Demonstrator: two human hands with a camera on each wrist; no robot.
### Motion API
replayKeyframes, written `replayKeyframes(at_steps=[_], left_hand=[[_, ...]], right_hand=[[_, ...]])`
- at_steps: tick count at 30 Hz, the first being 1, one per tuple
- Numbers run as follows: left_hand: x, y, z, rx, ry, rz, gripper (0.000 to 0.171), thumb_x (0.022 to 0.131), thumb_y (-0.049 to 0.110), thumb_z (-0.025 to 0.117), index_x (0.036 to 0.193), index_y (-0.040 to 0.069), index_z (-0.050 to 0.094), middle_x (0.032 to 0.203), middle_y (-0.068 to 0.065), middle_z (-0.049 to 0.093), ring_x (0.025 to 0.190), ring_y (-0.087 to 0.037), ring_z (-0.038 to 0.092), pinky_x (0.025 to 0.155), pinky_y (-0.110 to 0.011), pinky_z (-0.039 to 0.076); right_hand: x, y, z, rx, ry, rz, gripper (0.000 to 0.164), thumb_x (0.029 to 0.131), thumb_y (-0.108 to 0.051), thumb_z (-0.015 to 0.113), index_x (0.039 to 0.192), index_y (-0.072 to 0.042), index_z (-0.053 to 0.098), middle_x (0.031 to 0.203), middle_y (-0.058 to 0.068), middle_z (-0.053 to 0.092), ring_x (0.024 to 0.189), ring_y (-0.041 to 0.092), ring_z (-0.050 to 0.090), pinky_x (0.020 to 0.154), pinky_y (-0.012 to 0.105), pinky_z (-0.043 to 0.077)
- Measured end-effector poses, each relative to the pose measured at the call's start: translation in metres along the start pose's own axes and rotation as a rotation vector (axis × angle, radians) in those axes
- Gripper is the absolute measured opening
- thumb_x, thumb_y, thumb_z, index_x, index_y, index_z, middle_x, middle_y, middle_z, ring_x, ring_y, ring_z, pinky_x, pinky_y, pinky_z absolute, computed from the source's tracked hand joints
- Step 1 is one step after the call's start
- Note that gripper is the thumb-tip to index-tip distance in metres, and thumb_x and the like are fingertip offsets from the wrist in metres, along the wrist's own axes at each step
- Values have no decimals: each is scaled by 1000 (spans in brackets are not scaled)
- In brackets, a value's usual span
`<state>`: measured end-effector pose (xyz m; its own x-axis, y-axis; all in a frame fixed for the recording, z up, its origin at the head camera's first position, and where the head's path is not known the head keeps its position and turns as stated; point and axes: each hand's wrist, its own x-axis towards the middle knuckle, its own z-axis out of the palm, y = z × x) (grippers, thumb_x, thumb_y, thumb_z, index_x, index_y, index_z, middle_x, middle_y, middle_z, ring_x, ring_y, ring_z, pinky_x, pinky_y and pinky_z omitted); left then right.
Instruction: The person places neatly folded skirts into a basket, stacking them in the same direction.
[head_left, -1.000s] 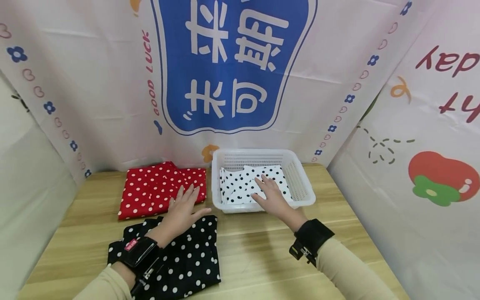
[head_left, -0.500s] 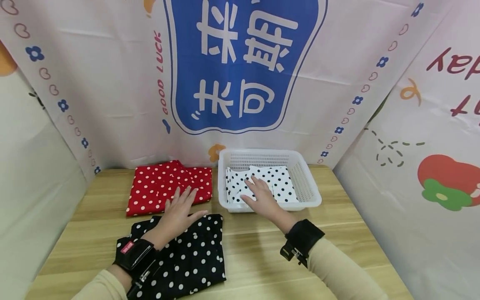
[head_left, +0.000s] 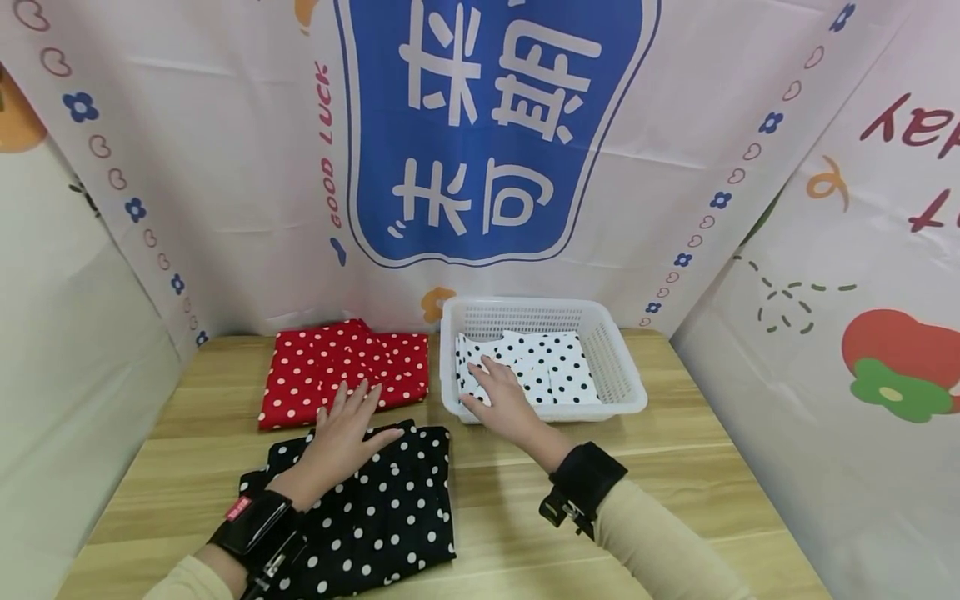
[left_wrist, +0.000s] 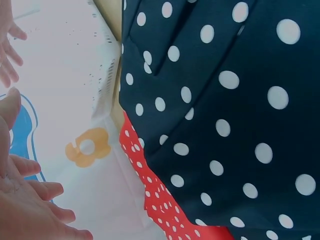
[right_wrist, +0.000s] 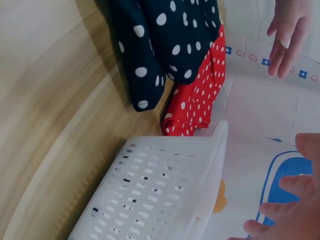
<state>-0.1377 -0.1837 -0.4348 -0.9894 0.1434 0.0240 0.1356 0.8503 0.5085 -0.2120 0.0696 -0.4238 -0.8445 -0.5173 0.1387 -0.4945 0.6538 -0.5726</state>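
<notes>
My left hand (head_left: 339, 442) hovers with spread fingers over the folded black cloth with white dots (head_left: 397, 517), fingertips overlapping the front edge of the folded red dotted cloth (head_left: 307, 367). Over the front left part of a white perforated basket (head_left: 619, 398) is my right hand (head_left: 504, 407), its fingers extended and holding nothing. Inside the basket lies a folded white cloth with black dots (head_left: 562, 362), partly covered by that hand in the head view. The left wrist view shows the black cloth (left_wrist: 225, 100) up close, and the basket wall (right_wrist: 145, 190) fills the lower right wrist view.
All of this stands on a wooden table (head_left: 517, 508). A printed white curtain (head_left: 247, 167) hangs right behind its far edge, and another white sheet (head_left: 757, 383) borders the right side. Both wrists wear black straps, the right one a black wrist camera band (head_left: 588, 479).
The head view has turned slightly left. My right hand has moved left over the basket, from the white cloth's middle to its left part. My left hand has drifted slightly left.
</notes>
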Motion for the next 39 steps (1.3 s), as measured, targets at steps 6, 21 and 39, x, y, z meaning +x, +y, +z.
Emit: replayKeyframes(at_steps=[6,21,39], left_hand=[[-7,-5,-1,8,3,3,80,93,43,62,147,-6,31,151,-34,22,139,-56,4,101,-77,6],[-16,-21,15,-2,-43,-35,82,90,41,66,147,-7,32,152,-33,22,139,-57,4,99,-79,6],[-39,-68,70,12,-226,-128,110,70,61,76,146,-6,33,151,-35,20,136,-59,6,97,-80,7]], right_hand=[[0,-5,4,-4,-7,-13,55,99,-26,56,143,3,43,150,28,31,138,46,26,110,60,24],[-6,-7,9,-8,-22,12,56,99,-30,55,145,-1,42,153,24,28,139,44,25,110,61,23],[-19,4,7,-23,-24,45,58,99,-35,55,146,-3,42,154,22,27,140,44,24,110,61,23]])
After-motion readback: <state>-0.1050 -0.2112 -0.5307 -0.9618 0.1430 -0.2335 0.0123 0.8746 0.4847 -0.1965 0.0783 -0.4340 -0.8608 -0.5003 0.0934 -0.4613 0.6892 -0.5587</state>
